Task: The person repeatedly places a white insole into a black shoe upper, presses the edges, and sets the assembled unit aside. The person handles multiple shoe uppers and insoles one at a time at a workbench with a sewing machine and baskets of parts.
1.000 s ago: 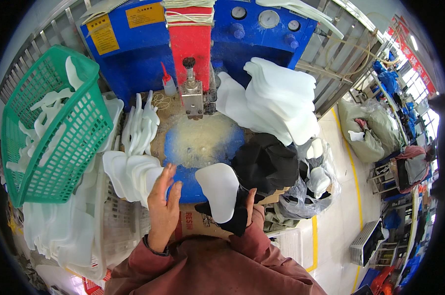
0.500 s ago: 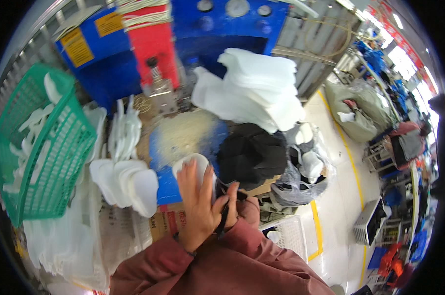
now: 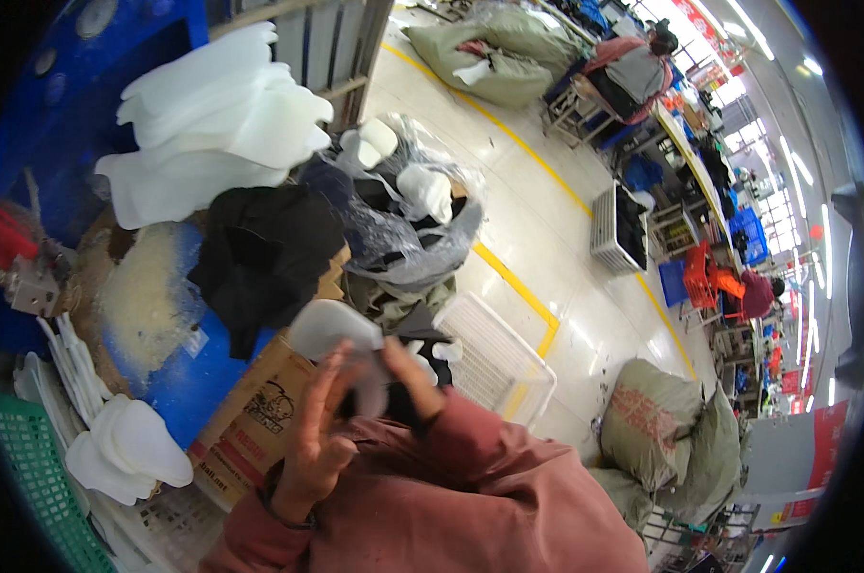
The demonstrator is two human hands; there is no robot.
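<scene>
A white, insole-shaped pad (image 3: 329, 328) is raised in front of my body, over the edge of a cardboard box; its lower part looks grey and smeared. My left hand (image 3: 316, 441) lies along its left side, fingers stretched and apart, with fingertips against or just in front of it. On the other side, my right hand (image 3: 415, 375) is blurred and appears to grip the pad's edge, its fingers partly hidden. Dark fabric shows below the pad between my hands. A pile of black fabric pieces (image 3: 265, 250) rests on the blue work surface (image 3: 195, 372) beyond.
White shaped sheets (image 3: 217, 129) are stacked at the back left, with smaller white pads (image 3: 131, 451) nearer. A green basket (image 3: 41, 468) stands far left. Beside the cardboard box (image 3: 251, 420) are a clear plastic bag (image 3: 451, 234) and a white crate (image 3: 499, 353) on the floor.
My view has swung right, away from the blue machine. The hands and white pad have come off the blue surface, toward the box and crate. The left hand has drawn apart from the right.
</scene>
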